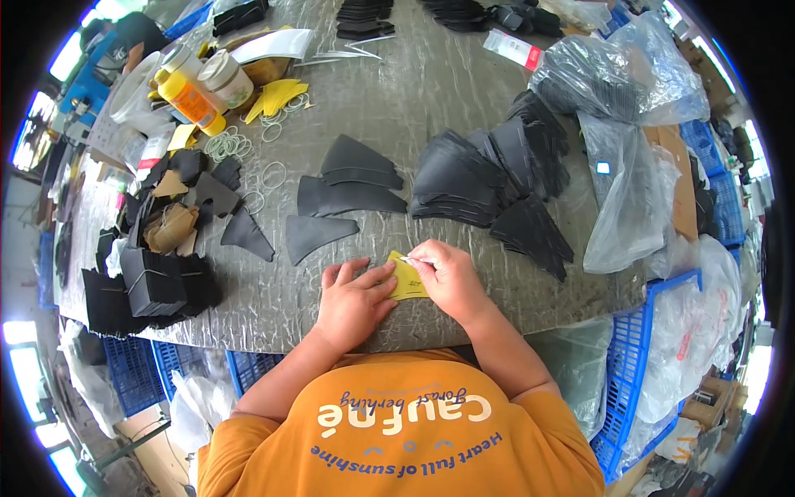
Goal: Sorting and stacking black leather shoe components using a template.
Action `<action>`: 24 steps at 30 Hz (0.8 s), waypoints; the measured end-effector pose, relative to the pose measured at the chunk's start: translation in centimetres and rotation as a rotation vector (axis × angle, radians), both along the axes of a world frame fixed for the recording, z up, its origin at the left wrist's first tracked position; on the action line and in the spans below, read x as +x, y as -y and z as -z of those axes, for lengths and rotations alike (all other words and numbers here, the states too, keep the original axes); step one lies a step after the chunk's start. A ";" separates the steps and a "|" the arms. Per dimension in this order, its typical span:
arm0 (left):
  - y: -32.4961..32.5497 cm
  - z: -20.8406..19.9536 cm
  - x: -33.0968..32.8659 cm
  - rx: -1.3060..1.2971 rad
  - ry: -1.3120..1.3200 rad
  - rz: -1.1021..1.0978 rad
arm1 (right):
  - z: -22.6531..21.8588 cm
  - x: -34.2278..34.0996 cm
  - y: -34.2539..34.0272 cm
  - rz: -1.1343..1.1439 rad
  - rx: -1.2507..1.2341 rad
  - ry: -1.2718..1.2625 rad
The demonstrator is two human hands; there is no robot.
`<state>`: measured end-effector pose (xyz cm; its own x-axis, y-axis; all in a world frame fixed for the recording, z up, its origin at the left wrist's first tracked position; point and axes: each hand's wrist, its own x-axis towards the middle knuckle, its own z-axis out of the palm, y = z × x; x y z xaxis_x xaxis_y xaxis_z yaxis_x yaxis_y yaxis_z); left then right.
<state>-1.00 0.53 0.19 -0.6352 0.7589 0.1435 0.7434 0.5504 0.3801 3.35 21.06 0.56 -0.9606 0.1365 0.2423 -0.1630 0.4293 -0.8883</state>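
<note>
Hands met over a yellow slip (407, 282) at the bench's (431, 91) near edge. Left hand (354, 300) lay flat, fingers spread, pinning the slip's left side. Right hand (447, 277) pinched a thin white pen (411, 262) on the slip's top, grip closed around it. Black cut pieces (344, 195) lay just beyond toward the middle; a larger black stack (489, 178) sat toward the right edge, rubber bands (232, 147) and bottles (195, 91) toward the far left corner.

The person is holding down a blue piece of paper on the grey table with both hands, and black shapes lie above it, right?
Not quite: the paper is yellow, not blue. The head view shows the left hand and right hand on it, on the grey table, with black shapes beyond.
</note>
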 end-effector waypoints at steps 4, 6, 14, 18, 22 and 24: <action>0.2 0.2 0.0 -0.005 -0.011 0.001 | -0.8 1.5 -0.8 0.014 0.029 0.023; 0.2 0.3 -0.1 -0.019 -0.018 -0.003 | -1.2 3.1 -2.0 0.069 0.098 0.086; 0.1 0.3 -0.1 0.008 -0.035 0.016 | -1.6 4.4 -2.4 0.131 0.294 -0.018; 0.0 0.7 0.0 0.033 -0.054 0.006 | 0.1 4.0 -1.2 0.104 0.576 0.081; -1.2 -0.5 -1.2 0.091 0.065 0.057 | 0.4 4.6 -1.5 0.061 0.272 0.316; -3.1 -1.4 -3.1 0.196 0.052 0.057 | -1.6 5.4 -3.5 0.165 0.217 0.349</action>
